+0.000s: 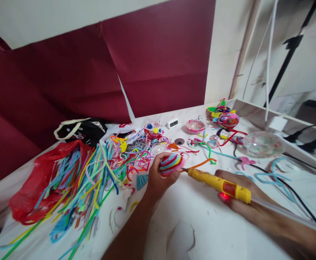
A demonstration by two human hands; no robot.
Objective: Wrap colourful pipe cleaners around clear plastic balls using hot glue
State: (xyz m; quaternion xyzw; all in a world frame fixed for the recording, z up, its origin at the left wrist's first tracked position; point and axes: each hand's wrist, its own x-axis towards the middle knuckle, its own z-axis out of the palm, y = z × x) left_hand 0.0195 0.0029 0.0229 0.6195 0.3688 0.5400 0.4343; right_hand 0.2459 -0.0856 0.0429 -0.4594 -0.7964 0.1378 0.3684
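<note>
My left hand (158, 177) is closed round a ball wrapped in coloured pipe cleaners (171, 163), held just above the white table (201, 224). My right hand (241, 196) grips a yellow pen-shaped hot tool (219, 184) with a red light glowing. Its metal tip touches the ball's right side, where an orange pipe cleaner (203, 163) trails off. The tool's cable runs back along my right forearm.
A big heap of loose pipe cleaners (87, 177) spills from a red plastic bag (36, 180) on the left. Finished pipe-cleaner figures (225, 115), a clear ball (262, 144), a small pink dish (195, 126), a white clock (172, 123) and a black bag (82, 131) lie farther back. Cables and plugs (306, 139) run along the right.
</note>
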